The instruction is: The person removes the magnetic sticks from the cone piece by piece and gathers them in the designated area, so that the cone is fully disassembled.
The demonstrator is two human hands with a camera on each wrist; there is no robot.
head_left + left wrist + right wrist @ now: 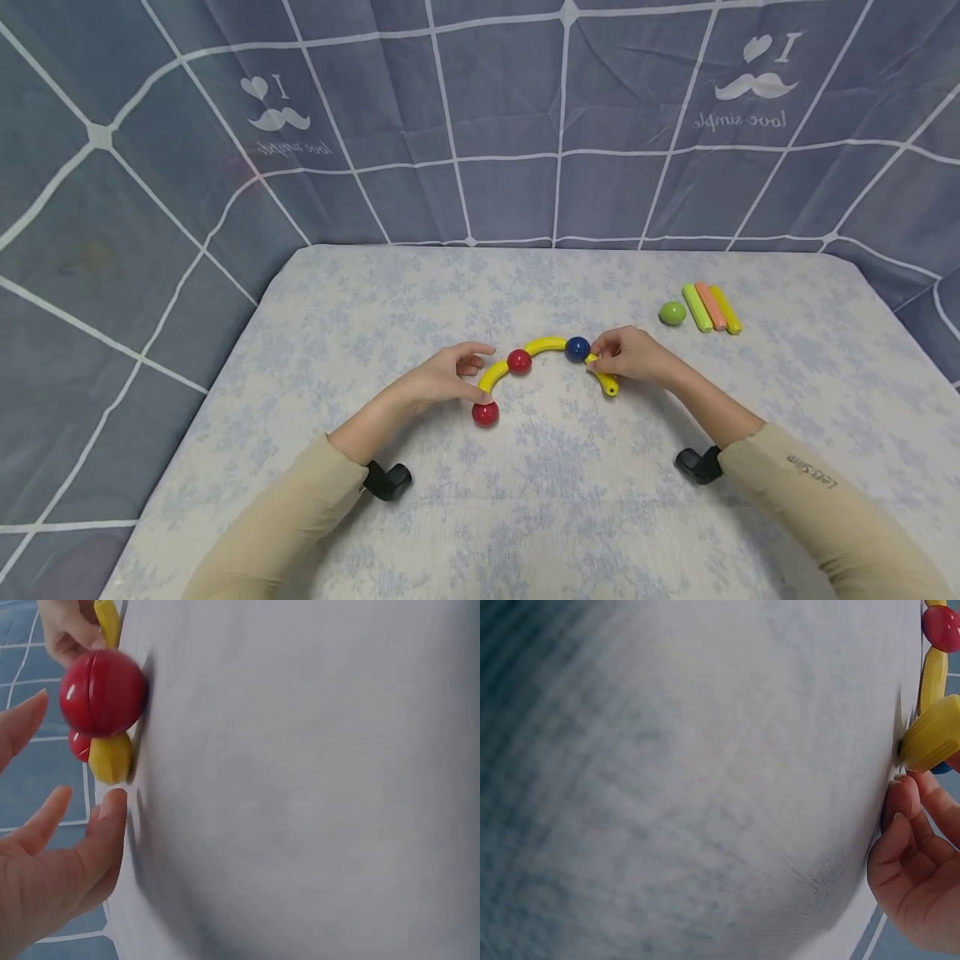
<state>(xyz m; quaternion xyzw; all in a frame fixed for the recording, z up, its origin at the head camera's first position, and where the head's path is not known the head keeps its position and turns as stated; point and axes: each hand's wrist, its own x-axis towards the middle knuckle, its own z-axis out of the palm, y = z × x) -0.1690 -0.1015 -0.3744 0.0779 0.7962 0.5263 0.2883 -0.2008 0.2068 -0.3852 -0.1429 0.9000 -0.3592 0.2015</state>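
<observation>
A curved line of banana-shaped yellow pieces and balls lies on the table. At its near left end is a red ball (485, 414), followed by a yellow piece (492, 377) and a second red ball (519, 361). Another yellow piece (546, 344) leads to a dark blue ball (577, 349). My left hand (438, 382) is spread loosely beside the left end; the left wrist view shows a gap between its fingers and the near red ball (105, 694). My right hand (636, 357) pinches the last yellow piece (607, 384) next to the blue ball.
A green ball (672, 313) lies at the back right. Beside it are a light green stick (697, 307), an orange stick (710, 306) and a yellow stick (725, 309), side by side. A grey-blue curtain (510, 200) hangs behind the patterned tablecloth (525, 517).
</observation>
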